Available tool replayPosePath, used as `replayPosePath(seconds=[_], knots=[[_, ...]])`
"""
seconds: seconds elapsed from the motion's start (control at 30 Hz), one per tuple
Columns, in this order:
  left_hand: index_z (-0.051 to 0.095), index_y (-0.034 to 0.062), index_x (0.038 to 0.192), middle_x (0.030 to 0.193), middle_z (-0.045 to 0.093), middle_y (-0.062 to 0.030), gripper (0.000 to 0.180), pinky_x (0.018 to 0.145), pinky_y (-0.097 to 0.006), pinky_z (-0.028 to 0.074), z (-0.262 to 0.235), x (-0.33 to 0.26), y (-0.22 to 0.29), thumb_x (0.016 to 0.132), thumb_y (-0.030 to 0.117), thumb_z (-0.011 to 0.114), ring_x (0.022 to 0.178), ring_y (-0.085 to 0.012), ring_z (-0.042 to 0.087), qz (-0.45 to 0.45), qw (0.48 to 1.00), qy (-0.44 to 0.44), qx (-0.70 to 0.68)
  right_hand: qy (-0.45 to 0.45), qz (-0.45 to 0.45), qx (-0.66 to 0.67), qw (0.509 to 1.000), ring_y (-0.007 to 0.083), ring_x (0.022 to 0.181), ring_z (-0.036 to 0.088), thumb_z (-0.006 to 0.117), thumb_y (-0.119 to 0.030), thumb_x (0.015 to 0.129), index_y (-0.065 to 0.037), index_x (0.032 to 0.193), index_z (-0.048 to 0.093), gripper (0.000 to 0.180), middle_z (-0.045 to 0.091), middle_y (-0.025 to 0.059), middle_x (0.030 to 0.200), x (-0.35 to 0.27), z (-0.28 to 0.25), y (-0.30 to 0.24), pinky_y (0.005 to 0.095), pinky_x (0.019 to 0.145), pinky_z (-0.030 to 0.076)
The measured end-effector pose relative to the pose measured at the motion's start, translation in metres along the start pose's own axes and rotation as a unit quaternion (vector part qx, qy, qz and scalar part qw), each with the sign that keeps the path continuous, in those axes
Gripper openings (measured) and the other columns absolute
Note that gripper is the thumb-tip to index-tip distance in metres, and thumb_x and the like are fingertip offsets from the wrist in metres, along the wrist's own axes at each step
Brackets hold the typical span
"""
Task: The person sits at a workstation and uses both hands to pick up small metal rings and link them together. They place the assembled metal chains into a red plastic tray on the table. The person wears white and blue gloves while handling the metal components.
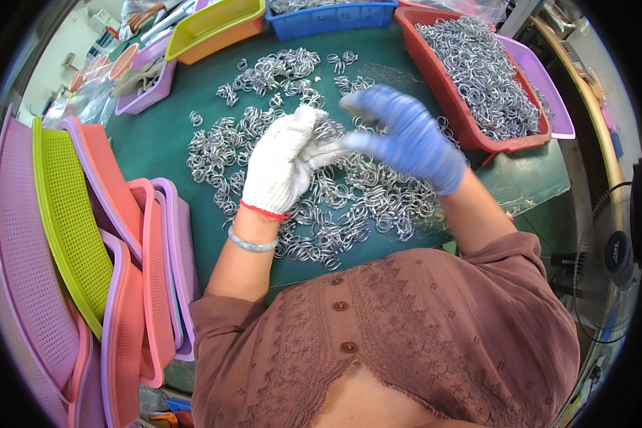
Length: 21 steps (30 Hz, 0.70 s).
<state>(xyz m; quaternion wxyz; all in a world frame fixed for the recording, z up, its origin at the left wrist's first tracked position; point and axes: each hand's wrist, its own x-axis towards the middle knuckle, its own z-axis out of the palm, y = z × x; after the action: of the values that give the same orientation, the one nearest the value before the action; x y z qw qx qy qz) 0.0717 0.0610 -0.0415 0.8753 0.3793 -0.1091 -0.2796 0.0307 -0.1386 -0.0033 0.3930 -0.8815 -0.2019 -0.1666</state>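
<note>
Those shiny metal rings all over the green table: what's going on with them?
A person has both gloved hands over the loose metal rings spread on the green tabletop. The left hand, in a white knit glove, is curled, with rings showing beside its fingers. The right hand, in blue, is blurred beside it; whether either grips a ring is unclear. A red bin at the far right is heaped with more rings.

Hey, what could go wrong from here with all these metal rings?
The left forearm might brush loose rings off the table's near edge. The red bin looks full, so a bump could spill some. Rings could also snag the knitted white glove on the left hand.
</note>
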Motion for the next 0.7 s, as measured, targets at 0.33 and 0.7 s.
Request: replayPosePath(seconds=[0.33, 0.7], knots=[[0.058, 0.0013, 0.108, 0.098, 0.064, -0.0114, 0.025, 0.077, -0.037, 0.056, -0.004, 0.000, -0.004, 0.095, 0.023, 0.055, 0.085, -0.0199, 0.064, 0.030, 0.999, -0.005, 0.020, 0.006, 0.045, 0.025, 0.999, 0.0283, 0.085, 0.063, 0.075, -0.026, 0.076, -0.005, 0.103, 0.063, 0.037, 0.062, 0.0149, 0.094, 0.002, 0.026, 0.000, 0.0368, 0.074, 0.051], [0.056, -0.0019, 0.113, 0.104, 0.065, -0.0129, 0.026, 0.075, -0.031, 0.053, -0.003, -0.002, -0.008, 0.095, 0.015, 0.053, 0.089, -0.0200, 0.064, 0.104, 0.978, 0.051, 0.173, 0.038, 0.017, 0.229, 0.973, 0.0130, 0.080, 0.059, 0.074, -0.003, 0.074, -0.004, 0.120, 0.056, 0.049, 0.063, 0.0054, 0.096, -0.001, 0.034, -0.006, 0.0270, 0.070, 0.050]])
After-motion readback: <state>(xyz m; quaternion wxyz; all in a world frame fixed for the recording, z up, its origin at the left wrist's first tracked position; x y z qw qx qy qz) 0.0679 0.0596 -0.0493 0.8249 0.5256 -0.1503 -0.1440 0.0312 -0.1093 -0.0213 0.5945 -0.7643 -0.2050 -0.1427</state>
